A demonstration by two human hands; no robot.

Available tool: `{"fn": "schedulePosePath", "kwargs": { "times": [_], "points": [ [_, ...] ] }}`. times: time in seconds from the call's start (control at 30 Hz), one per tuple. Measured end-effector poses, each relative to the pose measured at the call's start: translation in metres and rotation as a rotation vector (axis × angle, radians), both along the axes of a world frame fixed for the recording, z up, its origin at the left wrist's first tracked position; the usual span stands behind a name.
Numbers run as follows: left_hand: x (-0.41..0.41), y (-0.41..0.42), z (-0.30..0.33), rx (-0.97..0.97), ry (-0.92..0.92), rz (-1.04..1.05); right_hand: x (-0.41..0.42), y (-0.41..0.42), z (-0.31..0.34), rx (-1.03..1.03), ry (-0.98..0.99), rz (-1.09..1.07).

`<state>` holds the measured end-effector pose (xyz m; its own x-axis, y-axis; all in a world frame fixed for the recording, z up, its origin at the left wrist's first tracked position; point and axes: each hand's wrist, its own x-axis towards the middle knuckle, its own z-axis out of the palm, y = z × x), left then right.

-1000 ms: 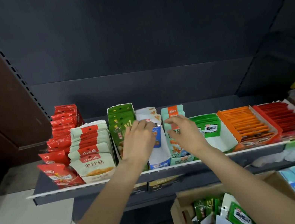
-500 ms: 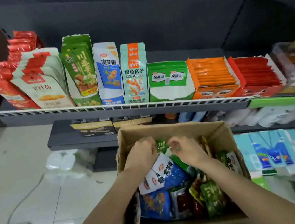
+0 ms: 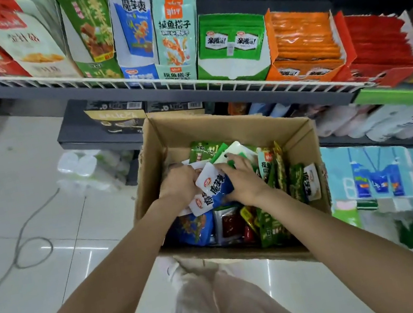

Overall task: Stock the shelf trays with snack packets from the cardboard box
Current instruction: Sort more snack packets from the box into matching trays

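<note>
My left hand [image 3: 180, 185] and right hand [image 3: 244, 181] are both down in the cardboard box [image 3: 222, 126], fingers curled around a small bunch of blue-and-white packets [image 3: 215, 189] held between them. The bunch's long axis runs away from me and rightward. The matching blue tray [image 3: 132, 31] sits on the shelf above, up and left, nearer my left hand.
</note>
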<state>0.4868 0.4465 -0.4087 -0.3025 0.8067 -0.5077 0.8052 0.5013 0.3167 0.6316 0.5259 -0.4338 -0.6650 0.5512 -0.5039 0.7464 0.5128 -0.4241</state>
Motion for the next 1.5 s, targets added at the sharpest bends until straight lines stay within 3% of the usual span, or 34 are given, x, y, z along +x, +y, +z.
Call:
{"fn": "schedulePosePath", "kwargs": {
  "times": [0.17, 0.43, 0.57, 0.63, 0.77, 0.87, 0.93, 1.0, 1.17, 1.37, 1.5],
  "points": [
    [-0.006, 0.001, 0.02, 0.125, -0.218, 0.209, -0.005, 0.003, 0.012, 0.043, 0.263, -0.15],
    [-0.024, 0.014, 0.076, 0.363, -0.819, 0.754, -0.018, 0.014, 0.065, -0.359, 0.391, -0.038],
    [-0.028, 0.024, 0.111, 0.528, -1.019, 0.855, -0.035, 0.017, 0.097, -0.21, 0.57, -0.137],
    [-0.034, 0.03, 0.119, 0.577, -0.938, 0.889, -0.04, 0.021, 0.11, -0.206, 0.659, -0.301],
    [-0.056, 0.041, 0.132, 0.567, -0.598, 0.703, -0.059, 0.038, 0.144, -0.633, 0.984, -0.685],
    [-0.069, 0.046, 0.14, 0.506, -0.611, 0.432, -0.084, 0.049, 0.167, -0.817, 1.128, -0.759],
    [-0.082, 0.051, 0.145, 0.581, -0.626, 0.411, -0.104, 0.057, 0.179, -0.872, 1.184, -0.783],
    [-0.104, 0.06, 0.148, 0.668, -0.544, 0.394, -0.124, 0.069, 0.188, -0.802, 1.17, -0.752],
    [-0.17, 0.088, 0.166, 0.71, -0.376, 0.323, -0.177, 0.104, 0.204, -0.322, 0.998, -0.522],
    [-0.225, 0.128, 0.183, 0.855, -0.306, 0.283, -0.244, 0.13, 0.202, -0.115, 0.967, -0.513],
    [-0.247, 0.149, 0.179, 0.837, -0.278, 0.265, -0.265, 0.142, 0.192, -0.017, 0.929, -0.573]
  ]
}}
